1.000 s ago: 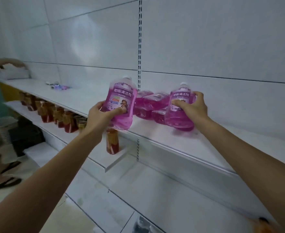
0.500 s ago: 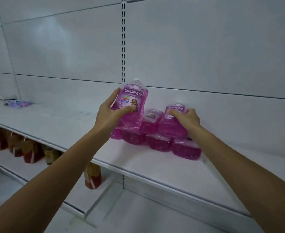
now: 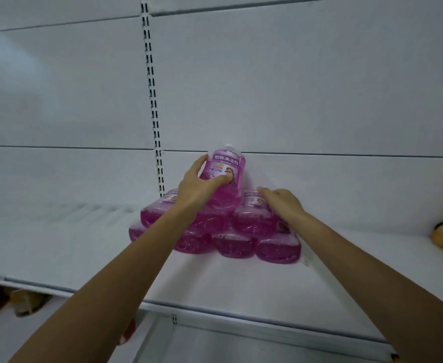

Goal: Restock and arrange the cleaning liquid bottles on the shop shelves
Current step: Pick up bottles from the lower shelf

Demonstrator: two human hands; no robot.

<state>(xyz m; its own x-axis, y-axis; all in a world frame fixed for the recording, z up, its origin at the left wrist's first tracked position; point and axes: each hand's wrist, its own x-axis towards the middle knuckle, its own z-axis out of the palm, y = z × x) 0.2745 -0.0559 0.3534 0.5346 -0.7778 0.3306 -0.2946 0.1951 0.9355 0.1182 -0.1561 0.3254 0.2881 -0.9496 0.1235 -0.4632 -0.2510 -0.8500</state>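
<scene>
Head: white shelf, possibly jars below.

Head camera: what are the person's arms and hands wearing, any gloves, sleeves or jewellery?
Nothing shows: the left hand and right hand are ungloved, the left forearm and right forearm are bare to the frame edge, and no watch, ring or band is visible.
</scene>
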